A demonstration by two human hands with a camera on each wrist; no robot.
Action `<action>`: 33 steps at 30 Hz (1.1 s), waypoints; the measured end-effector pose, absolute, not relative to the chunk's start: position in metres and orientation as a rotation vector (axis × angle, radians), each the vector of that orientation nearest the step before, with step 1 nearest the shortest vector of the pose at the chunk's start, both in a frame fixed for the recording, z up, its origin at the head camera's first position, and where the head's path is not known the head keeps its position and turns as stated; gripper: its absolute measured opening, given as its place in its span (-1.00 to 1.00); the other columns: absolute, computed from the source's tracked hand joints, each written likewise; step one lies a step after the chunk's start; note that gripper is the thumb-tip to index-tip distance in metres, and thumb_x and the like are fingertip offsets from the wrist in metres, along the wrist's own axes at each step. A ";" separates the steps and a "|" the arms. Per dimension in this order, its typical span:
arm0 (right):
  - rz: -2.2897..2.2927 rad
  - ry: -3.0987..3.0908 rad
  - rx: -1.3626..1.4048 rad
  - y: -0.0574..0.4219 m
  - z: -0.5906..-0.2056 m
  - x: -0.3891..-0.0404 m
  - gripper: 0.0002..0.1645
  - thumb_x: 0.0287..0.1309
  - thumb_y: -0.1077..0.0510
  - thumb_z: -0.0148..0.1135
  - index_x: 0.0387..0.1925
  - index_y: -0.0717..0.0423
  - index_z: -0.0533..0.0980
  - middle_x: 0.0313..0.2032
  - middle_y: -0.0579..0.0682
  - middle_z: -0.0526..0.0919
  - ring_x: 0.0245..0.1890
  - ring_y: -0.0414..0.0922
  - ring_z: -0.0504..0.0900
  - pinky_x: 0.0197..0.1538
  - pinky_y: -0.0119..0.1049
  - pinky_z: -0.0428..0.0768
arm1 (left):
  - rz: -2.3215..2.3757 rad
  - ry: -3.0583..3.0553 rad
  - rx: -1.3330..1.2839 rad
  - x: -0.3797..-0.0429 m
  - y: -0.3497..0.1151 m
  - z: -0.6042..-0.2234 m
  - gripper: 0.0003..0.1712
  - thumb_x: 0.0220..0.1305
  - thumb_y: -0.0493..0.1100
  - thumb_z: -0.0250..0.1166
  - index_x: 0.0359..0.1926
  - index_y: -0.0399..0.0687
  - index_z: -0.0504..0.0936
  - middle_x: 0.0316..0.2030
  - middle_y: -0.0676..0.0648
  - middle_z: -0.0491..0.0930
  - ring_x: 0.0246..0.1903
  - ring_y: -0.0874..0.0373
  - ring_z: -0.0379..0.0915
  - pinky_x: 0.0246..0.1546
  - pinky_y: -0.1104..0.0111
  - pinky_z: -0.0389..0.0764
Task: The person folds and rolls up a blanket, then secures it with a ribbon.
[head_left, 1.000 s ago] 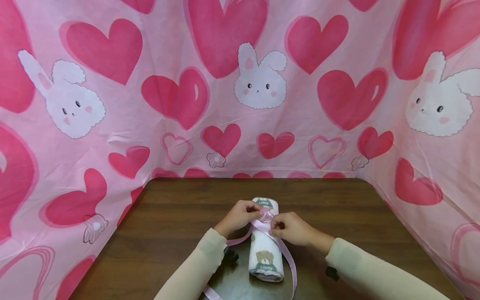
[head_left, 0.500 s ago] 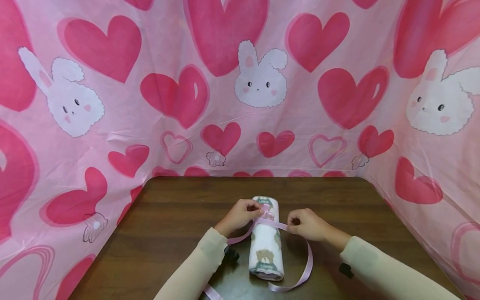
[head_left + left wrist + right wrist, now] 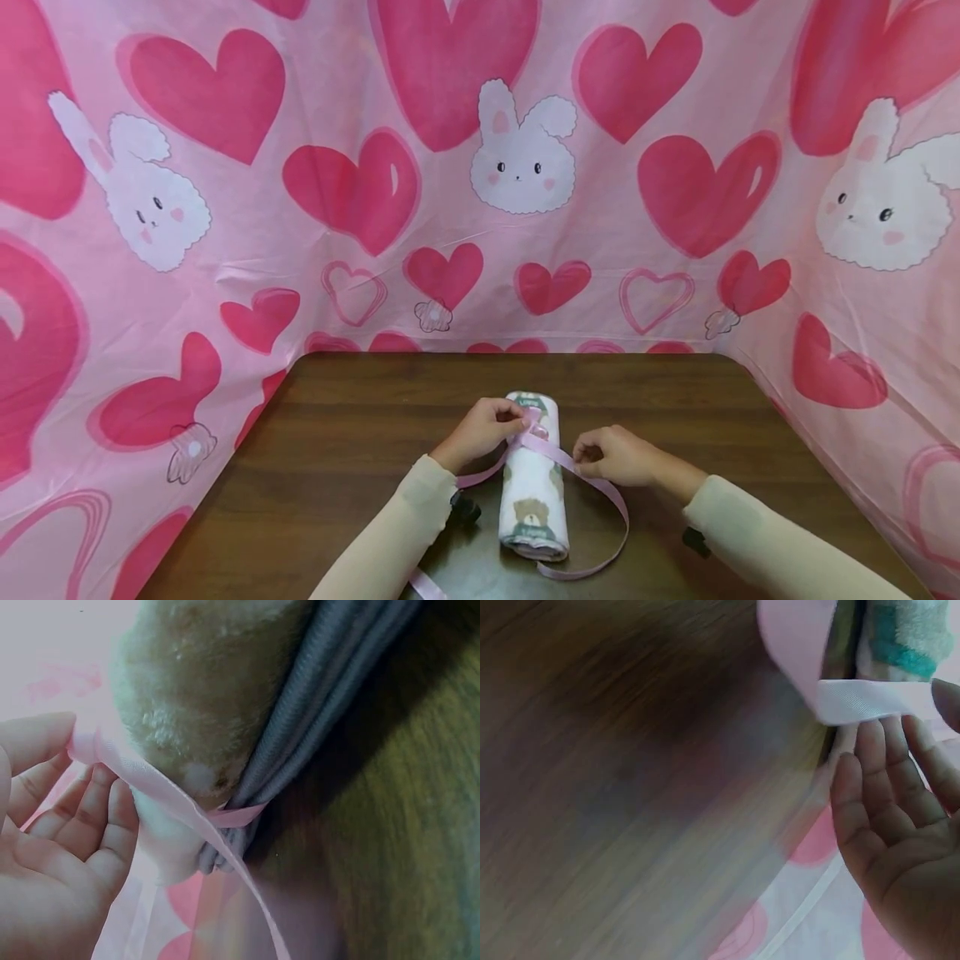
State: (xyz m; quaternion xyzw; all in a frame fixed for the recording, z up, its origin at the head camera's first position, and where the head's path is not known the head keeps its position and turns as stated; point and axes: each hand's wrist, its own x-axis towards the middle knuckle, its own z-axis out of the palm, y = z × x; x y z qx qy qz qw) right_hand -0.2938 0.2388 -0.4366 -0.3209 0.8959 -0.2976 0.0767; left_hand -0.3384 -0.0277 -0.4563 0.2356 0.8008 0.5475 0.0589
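A rolled white towel (image 3: 534,500) with bear prints lies lengthwise on the table, a pink ribbon (image 3: 545,450) tied round its upper part. At the knot, my left hand (image 3: 487,429) pinches the ribbon between thumb and fingers; the left wrist view shows this pinch on the ribbon (image 3: 150,780) up close. To the right of the towel is my right hand (image 3: 618,454), its fingers loosely bent. In the right wrist view the ribbon (image 3: 870,701) touches its fingertips (image 3: 870,735), with thumb and index finger apart. Part of the knot is hidden behind my left fingers.
The brown wooden table (image 3: 360,417) extends around the towel. One ribbon tail loops right of the towel; another ribbon end (image 3: 427,585) lies near the front edge. A pink heart-and-rabbit cloth (image 3: 450,192) encloses the back and sides.
My right hand first drew the ribbon out to the right, away from the towel. Since then the ribbon has slackened and dipped slightly. My left hand has stayed at the knot.
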 end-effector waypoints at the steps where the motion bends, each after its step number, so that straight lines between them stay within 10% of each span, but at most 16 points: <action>1: -0.921 2.682 -0.966 0.236 -0.437 -0.294 -0.95 0.15 0.09 0.38 -0.36 -0.08 0.62 -0.53 -0.32 0.54 -0.50 -0.33 0.48 -0.44 -0.37 0.49 | 1.657 2.424 0.713 -0.338 -0.027 -0.456 -0.91 0.25 -0.13 0.37 -0.27 -0.03 0.73 -0.38 0.08 0.61 -0.35 0.19 0.43 -0.39 0.38 0.52; 33: -1.241 2.890 -0.678 0.195 -0.457 -0.301 -0.73 0.12 0.06 0.38 -0.62 -0.19 0.51 -0.65 -0.28 0.46 -0.63 -0.28 0.39 -0.58 -0.37 0.39 | 1.885 2.227 0.643 -0.343 -0.027 -0.465 -0.86 0.22 -0.29 0.37 -0.23 -0.30 0.73 -0.36 -0.02 0.66 -0.38 0.22 0.49 -0.30 0.09 0.60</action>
